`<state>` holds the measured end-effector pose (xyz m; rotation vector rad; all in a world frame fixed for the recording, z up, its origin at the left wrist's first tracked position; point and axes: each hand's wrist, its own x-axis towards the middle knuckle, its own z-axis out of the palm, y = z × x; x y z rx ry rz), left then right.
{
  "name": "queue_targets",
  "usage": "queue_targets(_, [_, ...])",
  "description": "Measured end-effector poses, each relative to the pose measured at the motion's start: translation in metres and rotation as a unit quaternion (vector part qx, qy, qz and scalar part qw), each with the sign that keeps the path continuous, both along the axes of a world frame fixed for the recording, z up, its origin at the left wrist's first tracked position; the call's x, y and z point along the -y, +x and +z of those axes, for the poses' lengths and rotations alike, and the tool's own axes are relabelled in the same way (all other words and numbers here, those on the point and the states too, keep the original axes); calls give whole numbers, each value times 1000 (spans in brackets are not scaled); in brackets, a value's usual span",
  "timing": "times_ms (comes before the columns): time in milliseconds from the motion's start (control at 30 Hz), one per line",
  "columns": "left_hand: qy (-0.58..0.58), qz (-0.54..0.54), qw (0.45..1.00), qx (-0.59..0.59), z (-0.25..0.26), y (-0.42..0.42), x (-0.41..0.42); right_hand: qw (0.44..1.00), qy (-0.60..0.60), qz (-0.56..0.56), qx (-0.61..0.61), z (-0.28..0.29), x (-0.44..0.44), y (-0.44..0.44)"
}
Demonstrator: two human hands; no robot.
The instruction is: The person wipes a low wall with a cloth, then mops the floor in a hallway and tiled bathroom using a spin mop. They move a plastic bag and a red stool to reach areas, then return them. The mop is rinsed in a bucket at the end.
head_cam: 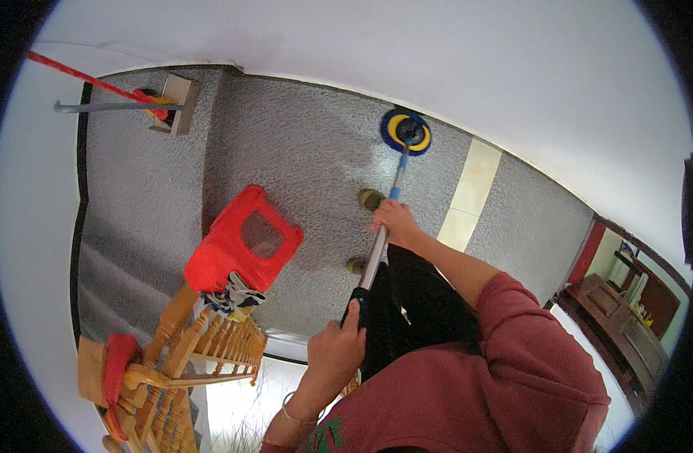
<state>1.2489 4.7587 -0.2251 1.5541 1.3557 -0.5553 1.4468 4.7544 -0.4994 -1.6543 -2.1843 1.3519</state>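
A flat mop stretches diagonally across the view, its metal pole running up from a black handle grip. My left hand is wrapped around that grip, thumb lying along it. Higher up the pole, near a blue collar, my right hand holds the metal. The mop head, dark blue with a yellow ring, rests on the grey speckled floor close to the foot of the white wall. My two shoes, one of them the upper shoe, are left of the pole.
A red plastic stool-like item stands left, a patterned cloth beside it. Below is a wooden stair railing. A long-handled dustpan and a red-handled broom are upper left. A pale tile strip crosses the floor.
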Motion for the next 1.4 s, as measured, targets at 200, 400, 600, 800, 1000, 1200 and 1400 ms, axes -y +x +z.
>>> queue_targets(200, [78, -108, 990, 50, -37, 45, -11, 985, 66, -146, 68, 3, 26, 64])
queue_targets(400, [200, -138, 957, 161, -87, 124, -32, 915, 186, -349, 80, -31, 66, 144])
queue_targets(600, [205, -136, 964, 105, -98, 124, -83, 905, 215, -367, 32, -107, 58, 156])
queue_targets(800, [206, -81, 971, -93, -6, 0, -135, 927, 246, -271, -84, -54, -65, -29])
queue_targets(1000, [223, 63, 940, -252, 52, -61, -117, 953, 136, -113, -244, -25, -127, -168])
queue_targets(1200, [290, 225, 891, -268, 24, -96, -28, 932, 128, 151, -305, -33, -135, -230])
queue_targets(1400, [390, 236, 863, -218, 12, -103, 22, 918, 135, 152, -339, -28, -113, -256])
